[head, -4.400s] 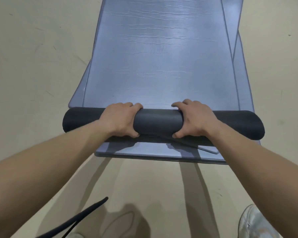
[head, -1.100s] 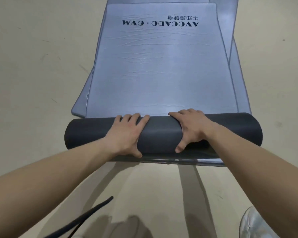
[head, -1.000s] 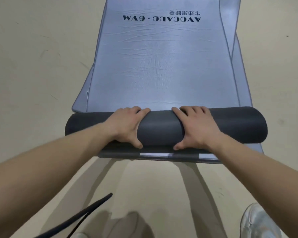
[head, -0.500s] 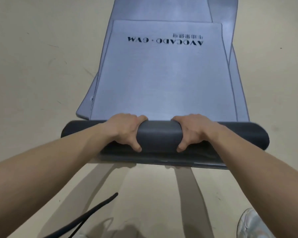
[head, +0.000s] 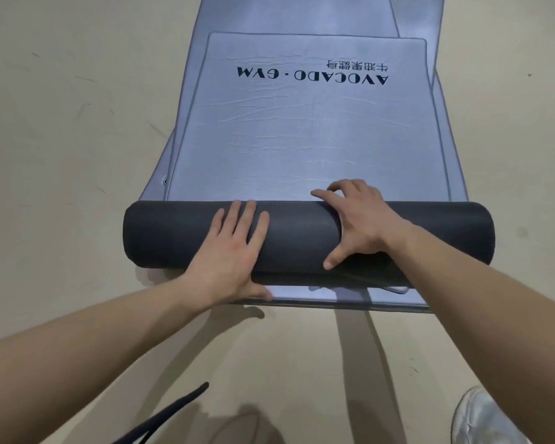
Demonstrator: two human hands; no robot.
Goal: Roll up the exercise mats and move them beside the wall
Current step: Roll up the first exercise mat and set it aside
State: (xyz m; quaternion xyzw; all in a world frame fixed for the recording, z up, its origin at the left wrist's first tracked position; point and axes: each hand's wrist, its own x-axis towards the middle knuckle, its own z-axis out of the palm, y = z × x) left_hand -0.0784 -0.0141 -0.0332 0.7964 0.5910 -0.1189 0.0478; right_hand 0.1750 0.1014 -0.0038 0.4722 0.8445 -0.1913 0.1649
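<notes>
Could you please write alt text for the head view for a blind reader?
A person's left hand presses flat on the dark roll of a grey exercise mat, while the right hand curls over the roll's top. The unrolled part, printed AVOCADO-GYM, lies on more grey mats on a beige floor.

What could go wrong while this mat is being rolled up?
The left hand and right hand sit near the middle of the roll, so its unguided ends may wind crooked. The roll could drag the lower mat along. The dark strap lying nearby might trip the person.
</notes>
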